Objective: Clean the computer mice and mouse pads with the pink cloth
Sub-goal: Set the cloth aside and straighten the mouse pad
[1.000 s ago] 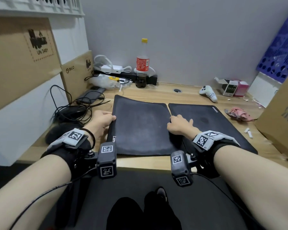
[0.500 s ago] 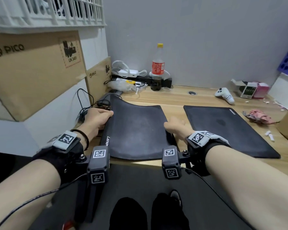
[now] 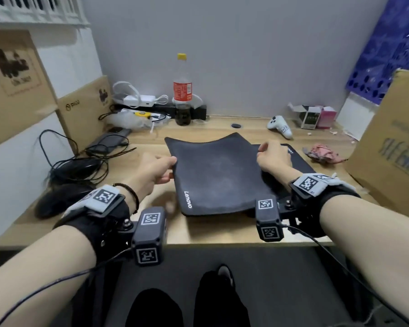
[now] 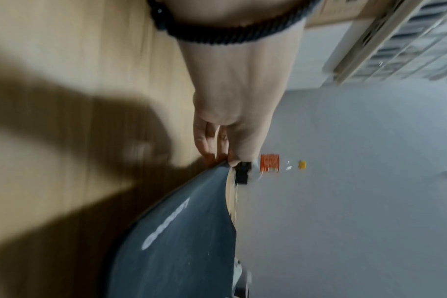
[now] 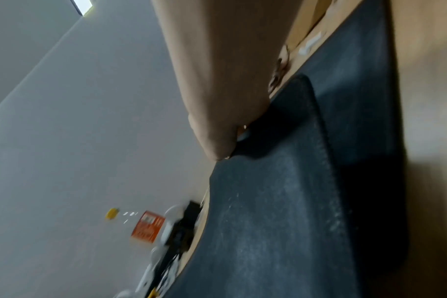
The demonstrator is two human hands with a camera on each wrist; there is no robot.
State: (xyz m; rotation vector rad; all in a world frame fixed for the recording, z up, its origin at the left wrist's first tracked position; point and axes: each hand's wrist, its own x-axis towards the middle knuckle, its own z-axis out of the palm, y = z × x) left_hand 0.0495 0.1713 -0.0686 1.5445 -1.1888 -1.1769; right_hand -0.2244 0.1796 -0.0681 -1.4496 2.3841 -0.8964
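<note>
A dusty black Lenovo mouse pad (image 3: 219, 173) hangs lifted off the wooden desk (image 3: 213, 230), sagging in the middle. My left hand (image 3: 162, 169) pinches its left edge, thumb on top, as the left wrist view shows on the mouse pad (image 4: 191, 231). My right hand (image 3: 273, 159) grips its right edge, seen against the mouse pad (image 5: 273, 221) in the right wrist view. A second black mouse pad (image 3: 300, 165) lies flat under the lifted one's right side. The crumpled pink cloth (image 3: 322, 153) sits on the desk at the right. A dark mouse (image 3: 80, 165) lies among cables at the left.
A cola bottle (image 3: 182, 90), chargers and a power strip (image 3: 161, 107) line the back wall. A white controller (image 3: 280, 126) and small boxes (image 3: 315, 116) sit back right. Cardboard boxes stand at the left (image 3: 85, 109) and right (image 3: 390, 147). A dark furry object (image 3: 62, 199) lies at the front left.
Both hands have lifted the left mouse pad off the desk and carried it to the right, so that it now overlaps the second pad.
</note>
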